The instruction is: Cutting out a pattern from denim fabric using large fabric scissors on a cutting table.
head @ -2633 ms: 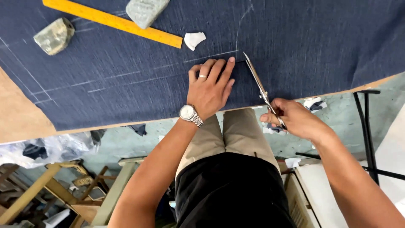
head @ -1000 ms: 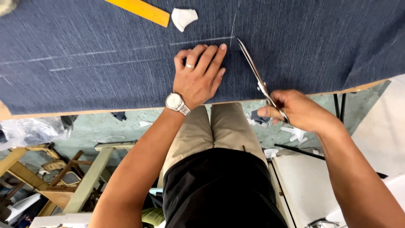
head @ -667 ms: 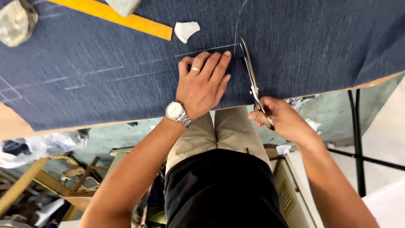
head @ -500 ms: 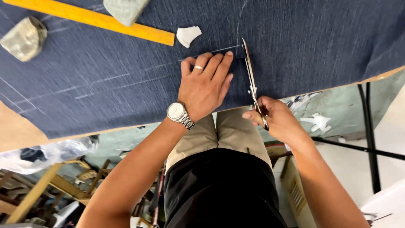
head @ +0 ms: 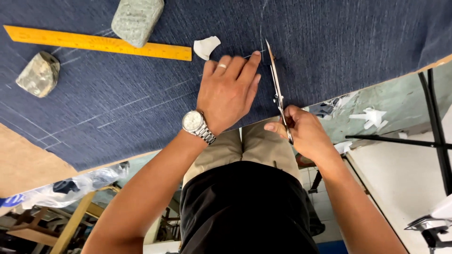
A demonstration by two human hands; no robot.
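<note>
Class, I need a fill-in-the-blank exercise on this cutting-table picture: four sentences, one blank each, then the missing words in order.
1. The right hand grips the handles of the ____.
2. The left hand lies flat on the dark ____ fabric.
3. One grey stone rests on the yellow ____.
4. The watch sits on the ____ wrist.

Missing words: scissors; blue; ruler; left

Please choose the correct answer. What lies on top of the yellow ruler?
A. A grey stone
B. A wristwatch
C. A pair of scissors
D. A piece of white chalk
A: a grey stone rests on the yellow ruler, while the scissors are in the right hand and the chalk lies beside the ruler's end.
</note>
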